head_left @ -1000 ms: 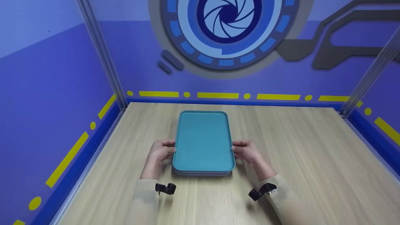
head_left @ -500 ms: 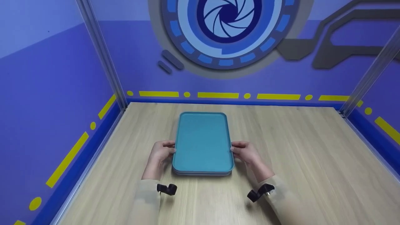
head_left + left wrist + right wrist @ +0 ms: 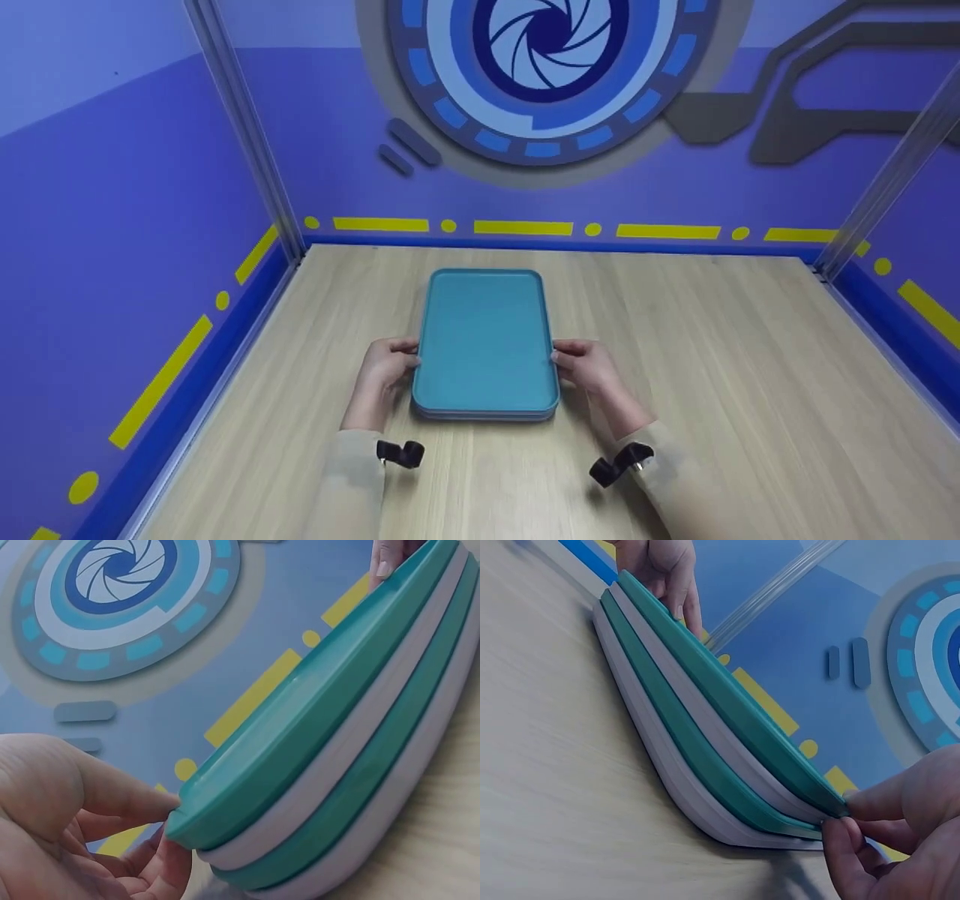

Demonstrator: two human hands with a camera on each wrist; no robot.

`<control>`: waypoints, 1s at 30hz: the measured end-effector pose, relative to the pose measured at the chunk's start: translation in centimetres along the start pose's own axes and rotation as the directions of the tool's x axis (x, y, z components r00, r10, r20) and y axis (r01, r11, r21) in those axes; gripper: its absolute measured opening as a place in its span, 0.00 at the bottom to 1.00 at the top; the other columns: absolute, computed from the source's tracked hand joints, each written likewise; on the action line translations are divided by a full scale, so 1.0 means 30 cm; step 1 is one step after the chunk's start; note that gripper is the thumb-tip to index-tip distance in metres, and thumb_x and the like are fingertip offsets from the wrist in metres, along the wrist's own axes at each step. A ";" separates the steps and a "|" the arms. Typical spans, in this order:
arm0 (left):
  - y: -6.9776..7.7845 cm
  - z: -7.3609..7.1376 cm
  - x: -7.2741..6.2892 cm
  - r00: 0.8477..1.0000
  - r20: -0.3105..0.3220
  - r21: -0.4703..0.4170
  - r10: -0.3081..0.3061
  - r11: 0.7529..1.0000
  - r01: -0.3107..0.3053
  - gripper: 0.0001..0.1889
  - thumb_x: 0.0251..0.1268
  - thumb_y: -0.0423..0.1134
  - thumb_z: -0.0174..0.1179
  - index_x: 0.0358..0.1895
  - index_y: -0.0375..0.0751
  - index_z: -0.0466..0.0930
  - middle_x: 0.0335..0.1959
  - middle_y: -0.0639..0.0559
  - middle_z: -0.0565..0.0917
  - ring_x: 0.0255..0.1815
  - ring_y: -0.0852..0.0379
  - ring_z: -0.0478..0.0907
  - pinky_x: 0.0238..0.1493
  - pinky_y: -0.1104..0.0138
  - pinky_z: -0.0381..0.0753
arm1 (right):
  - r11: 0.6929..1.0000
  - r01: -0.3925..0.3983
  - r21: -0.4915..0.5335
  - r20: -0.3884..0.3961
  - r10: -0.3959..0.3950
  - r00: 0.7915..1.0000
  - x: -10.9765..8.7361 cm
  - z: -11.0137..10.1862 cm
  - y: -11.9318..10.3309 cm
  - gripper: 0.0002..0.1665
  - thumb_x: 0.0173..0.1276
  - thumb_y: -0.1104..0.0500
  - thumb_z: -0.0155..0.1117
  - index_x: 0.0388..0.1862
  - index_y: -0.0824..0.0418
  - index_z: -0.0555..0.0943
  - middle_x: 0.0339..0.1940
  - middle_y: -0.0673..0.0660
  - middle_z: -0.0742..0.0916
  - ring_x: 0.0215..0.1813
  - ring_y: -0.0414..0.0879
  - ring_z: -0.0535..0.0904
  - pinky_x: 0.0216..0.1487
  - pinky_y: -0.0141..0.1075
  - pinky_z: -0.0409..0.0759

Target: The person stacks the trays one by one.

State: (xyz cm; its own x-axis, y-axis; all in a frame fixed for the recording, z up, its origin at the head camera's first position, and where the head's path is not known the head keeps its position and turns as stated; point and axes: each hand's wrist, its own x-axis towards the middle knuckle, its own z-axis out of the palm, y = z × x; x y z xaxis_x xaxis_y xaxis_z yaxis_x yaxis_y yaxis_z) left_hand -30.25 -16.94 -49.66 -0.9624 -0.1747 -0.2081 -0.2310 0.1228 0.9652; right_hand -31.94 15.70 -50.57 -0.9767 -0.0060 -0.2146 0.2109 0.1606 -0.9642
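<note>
A stack of rectangular trays, teal alternating with pale lilac-grey, lies on the wooden table. The top teal tray (image 3: pixel 486 341) sits over a pale tray (image 3: pixel 337 795), with a second teal tray (image 3: pixel 675 720) and another pale tray (image 3: pixel 660 757) below. My left hand (image 3: pixel 384 365) pinches the top tray's left edge, thumb at the rim and fingers under it. On the opposite long side, my right hand (image 3: pixel 591 367) pinches the right edge in the same way. Both wrist views show the trays' edges lined up closely, with the stack's far corners partly cut off or hidden.
The light wooden table (image 3: pixel 735 375) extends around the stack. A blue-purple back wall (image 3: pixel 330 150) with yellow markings stands behind it, and metal corner posts (image 3: pixel 247 135) rise at the sides. A black wrist mount (image 3: pixel 401 453) sits on each sleeve.
The top tray has come down slightly and shifted a little to the left, more in line with the trays below. My right hand has moved slightly left with it; both hands keep their grip.
</note>
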 end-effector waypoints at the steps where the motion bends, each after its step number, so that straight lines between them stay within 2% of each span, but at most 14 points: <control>1: -0.002 -0.002 0.001 1.000 0.002 0.000 -0.002 1.000 0.002 0.24 0.64 0.18 0.57 0.64 0.26 0.78 0.56 0.34 0.83 0.55 0.48 0.80 0.57 0.59 0.83 | 1.000 0.000 -0.001 -0.001 0.000 1.000 0.000 0.001 0.001 0.20 0.74 0.69 0.61 0.63 0.73 0.79 0.56 0.68 0.87 0.44 0.44 0.87 0.46 0.32 0.87; 4: -0.006 -0.012 0.005 1.000 0.014 -0.006 -0.020 1.000 0.021 0.23 0.65 0.19 0.58 0.64 0.28 0.79 0.56 0.35 0.84 0.47 0.52 0.81 0.49 0.62 0.84 | 1.000 0.002 -0.008 0.000 -0.001 1.000 0.002 0.003 0.002 0.20 0.74 0.69 0.61 0.63 0.73 0.79 0.56 0.67 0.87 0.44 0.43 0.86 0.48 0.33 0.87; 7: -0.011 -0.021 0.010 0.998 0.027 -0.020 -0.054 0.998 0.054 0.22 0.67 0.21 0.58 0.64 0.31 0.79 0.59 0.35 0.83 0.44 0.54 0.82 0.49 0.61 0.84 | 1.000 0.009 -0.017 0.005 -0.009 1.000 0.005 0.005 0.003 0.20 0.75 0.68 0.61 0.63 0.72 0.80 0.56 0.66 0.87 0.44 0.43 0.86 0.49 0.34 0.88; 9: -0.015 -0.025 0.012 0.997 0.031 -0.032 -0.075 0.997 0.076 0.22 0.68 0.23 0.59 0.65 0.32 0.79 0.62 0.36 0.83 0.47 0.52 0.84 0.54 0.59 0.84 | 1.000 0.015 -0.027 0.006 -0.015 1.000 0.008 0.005 0.004 0.20 0.75 0.67 0.61 0.63 0.72 0.80 0.56 0.66 0.87 0.44 0.42 0.86 0.49 0.34 0.88; 12: -0.021 -0.028 0.016 0.995 0.044 -0.067 -0.089 0.994 0.092 0.23 0.68 0.23 0.59 0.66 0.32 0.78 0.66 0.35 0.80 0.58 0.46 0.84 0.64 0.55 0.82 | 0.999 0.018 -0.037 0.010 -0.018 1.000 0.009 0.004 0.007 0.20 0.75 0.67 0.61 0.63 0.72 0.80 0.55 0.66 0.87 0.44 0.43 0.86 0.49 0.35 0.88; 15: -0.026 -0.030 0.017 0.993 0.058 -0.089 -0.106 0.990 0.111 0.24 0.69 0.23 0.59 0.67 0.33 0.77 0.68 0.35 0.79 0.65 0.42 0.80 0.67 0.53 0.80 | 0.998 0.019 -0.052 0.015 -0.018 1.000 0.010 0.003 0.013 0.20 0.75 0.67 0.61 0.63 0.72 0.80 0.57 0.67 0.86 0.46 0.44 0.87 0.51 0.37 0.88; 20: -0.028 -0.027 0.020 0.991 0.071 -0.084 -0.116 0.989 0.122 0.24 0.69 0.24 0.60 0.68 0.34 0.76 0.69 0.35 0.78 0.67 0.41 0.79 0.67 0.52 0.81 | 0.998 0.023 -0.059 0.025 -0.022 0.999 0.012 0.000 0.020 0.21 0.75 0.66 0.61 0.65 0.73 0.78 0.59 0.69 0.86 0.49 0.46 0.87 0.56 0.42 0.88; 27: -0.021 -0.025 0.016 0.991 0.059 -0.082 -0.121 0.989 0.125 0.24 0.69 0.23 0.58 0.68 0.34 0.76 0.69 0.36 0.77 0.67 0.41 0.78 0.68 0.51 0.80 | 0.999 0.022 -0.035 0.062 -0.020 0.998 0.019 -0.009 0.022 0.23 0.76 0.66 0.59 0.67 0.73 0.76 0.56 0.67 0.86 0.48 0.45 0.86 0.52 0.39 0.88; 30: -0.008 -0.021 0.014 0.993 0.060 -0.034 -0.103 0.994 0.105 0.24 0.71 0.23 0.56 0.70 0.32 0.74 0.68 0.34 0.77 0.67 0.40 0.78 0.68 0.51 0.79 | 1.000 -0.002 0.011 0.051 0.002 0.999 0.021 -0.020 0.013 0.26 0.77 0.65 0.58 0.70 0.72 0.72 0.55 0.65 0.85 0.48 0.46 0.86 0.52 0.39 0.88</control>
